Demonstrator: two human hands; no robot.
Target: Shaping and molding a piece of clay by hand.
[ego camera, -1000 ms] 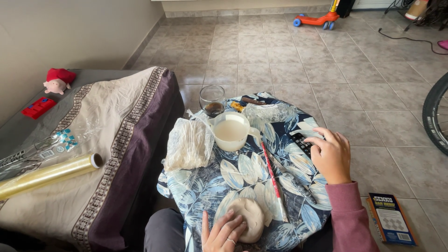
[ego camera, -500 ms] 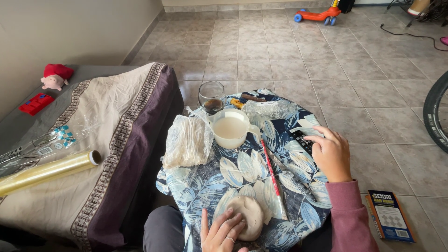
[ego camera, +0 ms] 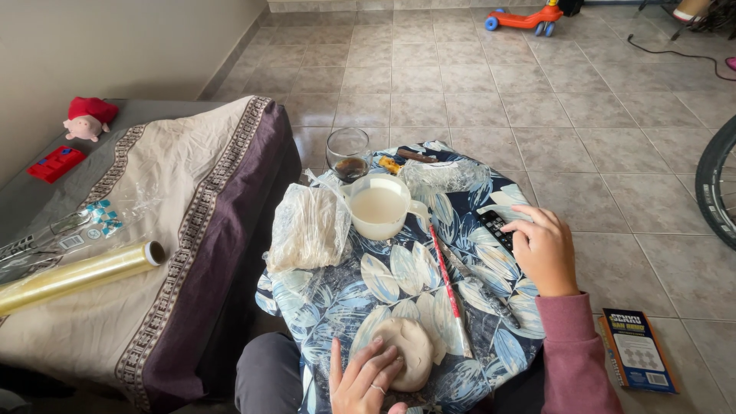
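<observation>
My left hand (ego camera: 366,381) lies flat at the near edge of a small round table covered with a blue leaf-print cloth (ego camera: 399,272), its fingers pressing on a pale lump of dough (ego camera: 410,349). My right hand (ego camera: 544,249), in a pink sleeve, rests on the table's right side with curled fingers touching a black remote control (ego camera: 494,226). A thin red stick (ego camera: 447,280) lies between the hands. A white cup of pale liquid (ego camera: 379,207) stands in the middle, with a crumpled clear plastic bag (ego camera: 307,228) on its left.
A glass with dark liquid (ego camera: 349,153) stands at the table's far edge. To the left is a bed with a beige-and-purple blanket (ego camera: 165,222), a roll of cling film (ego camera: 77,274), a plush toy (ego camera: 88,117). A booklet (ego camera: 638,350) lies on the tiled floor; a wheel (ego camera: 717,184) at right.
My left hand has shifted slightly on the dough, fingers spreading over it. The right hand stays by the remote. The view has tilted a little.
</observation>
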